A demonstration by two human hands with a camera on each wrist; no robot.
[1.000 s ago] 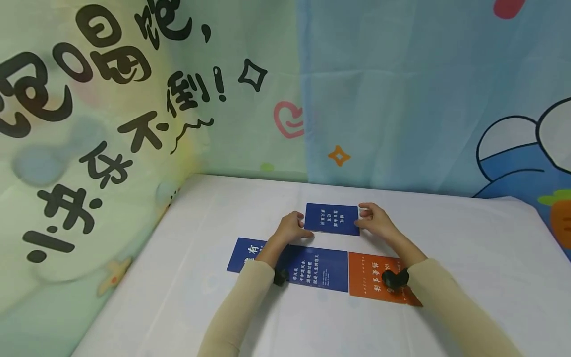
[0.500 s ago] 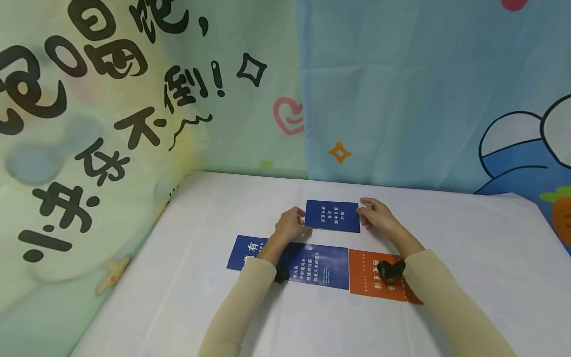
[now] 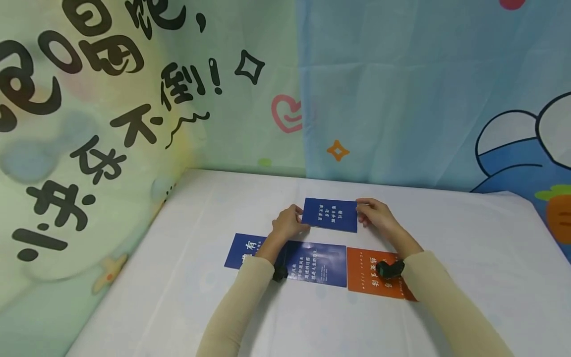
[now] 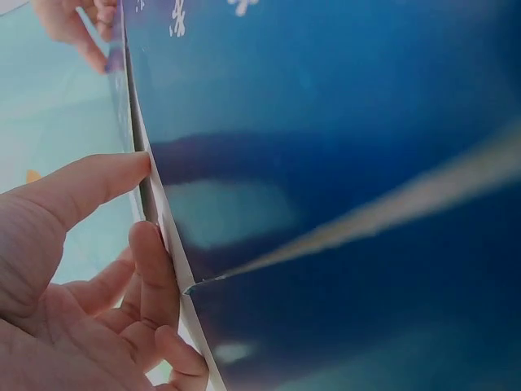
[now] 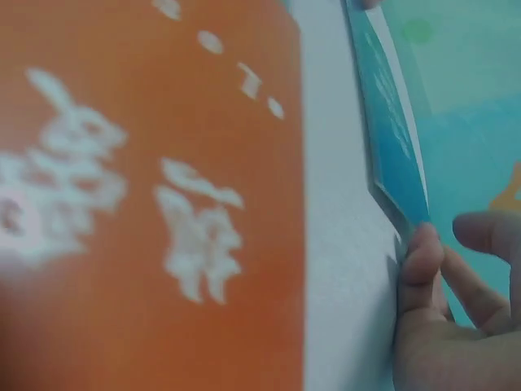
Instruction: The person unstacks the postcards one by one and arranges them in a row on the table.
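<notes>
On the white tabletop (image 3: pixel 446 238), a row of three cards lies nearest the person: a blue card (image 3: pixel 243 249) partly under the left forearm, a second blue card (image 3: pixel 318 263) beside it, then an orange card (image 3: pixel 370 277). Just behind them the small blue card (image 3: pixel 330 215) is pinched at its ends, the left hand (image 3: pixel 287 225) gripping the left edge and the right hand (image 3: pixel 374 216) the right edge. Printed cloth (image 3: pixel 392 89) walls the back and left.

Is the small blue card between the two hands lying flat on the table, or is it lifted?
Lifted, it seems. The small blue card is gripped at its ends by the left hand and right hand, and the right wrist view shows its edge tilted above the sheet.
</notes>
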